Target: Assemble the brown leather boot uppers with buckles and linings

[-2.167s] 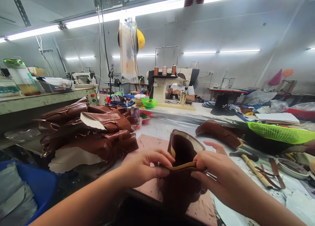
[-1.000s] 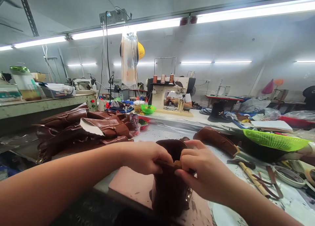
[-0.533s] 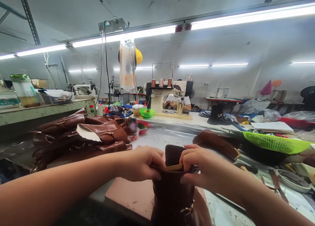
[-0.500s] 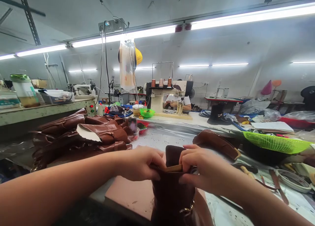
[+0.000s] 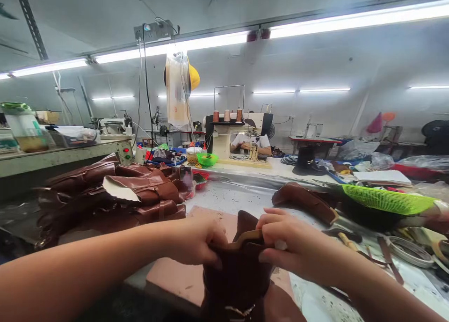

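A dark brown leather boot (image 5: 238, 275) stands upright before me, its open top facing up and a metal buckle low on its shaft. My left hand (image 5: 201, 242) pinches the left side of the top edge, fingers inside and thumb outside. On the right side of that edge, my right hand (image 5: 280, 235) grips in the same way. Between the hands the tan inner lining shows, bent into a wave. Under the boot lies a pinkish board (image 5: 175, 277). The boot's foot is mostly out of view.
Brown leather boot uppers (image 5: 140, 186) are piled at left. Another brown boot piece (image 5: 301, 200) lies beyond my right hand, near a green basket (image 5: 389, 199) and a roll of tape (image 5: 410, 252). Across the bench, a person (image 5: 250, 142) sits behind a sewing machine (image 5: 222, 146).
The boot has turned and shifted slightly left, so its buckle now sits lower and further left. The top edge has gone from nearly straight to wavy. Both hands keep their grip.
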### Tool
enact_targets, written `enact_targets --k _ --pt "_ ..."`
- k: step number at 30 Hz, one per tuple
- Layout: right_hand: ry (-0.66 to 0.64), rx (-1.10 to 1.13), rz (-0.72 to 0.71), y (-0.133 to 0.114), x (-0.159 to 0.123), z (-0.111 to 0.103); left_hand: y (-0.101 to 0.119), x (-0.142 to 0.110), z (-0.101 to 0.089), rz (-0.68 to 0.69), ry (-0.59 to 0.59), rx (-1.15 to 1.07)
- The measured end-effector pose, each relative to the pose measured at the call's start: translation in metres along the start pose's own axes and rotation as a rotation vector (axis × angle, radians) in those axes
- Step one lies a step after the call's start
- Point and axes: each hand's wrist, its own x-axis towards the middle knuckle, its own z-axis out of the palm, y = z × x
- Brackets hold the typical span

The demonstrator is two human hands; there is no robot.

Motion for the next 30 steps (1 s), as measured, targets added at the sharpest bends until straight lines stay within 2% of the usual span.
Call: enact_targets --k 2,6,9,11,13,15,17,21,23,25,27,30 --pt "0.041 0.003 -0.007 -0.003 0.000 0.005 0.000 -0.003 -0.004 0.003 -0.070 -0.016" --pt "0.107 -0.042 -0.075 -0.015 0.000 0.011 0.012 -0.003 -0.011 0.025 -0.202 0.160" --pt "0.149 -0.127 -0.110 -0.021 -0.002 0.012 0.017 0.002 -0.009 0.048 -0.093 0.224" --pt "0.164 -0.211 -0.111 -0.022 -0.004 0.013 0.015 0.006 -0.004 0.058 0.015 0.167" --pt "0.185 -0.288 -0.118 -0.020 -0.006 0.015 0.008 0.008 0.002 0.064 0.060 0.073" --pt "0.236 -0.327 -0.133 -0.017 -0.007 0.019 0.001 0.009 0.004 0.071 0.045 -0.013" --pt "0.306 -0.328 -0.137 -0.013 -0.007 0.025 -0.002 0.007 0.003 0.073 -0.020 -0.059" --pt "0.452 -0.335 -0.191 -0.011 -0.004 0.031 0.007 0.007 -0.010 0.154 -0.147 0.039" --pt "0.543 -0.368 -0.225 -0.015 -0.004 0.029 0.017 0.010 -0.018 0.203 -0.102 0.121" --pt "0.591 -0.384 -0.216 -0.019 -0.005 0.020 0.027 0.015 -0.024 0.236 0.013 0.188" --pt "0.477 -0.345 -0.170 -0.019 -0.008 0.006 0.033 0.020 -0.028 0.277 0.103 0.211" --pt "0.142 -0.240 -0.088 -0.012 -0.011 -0.015 0.030 0.024 -0.032 0.339 0.123 0.163"
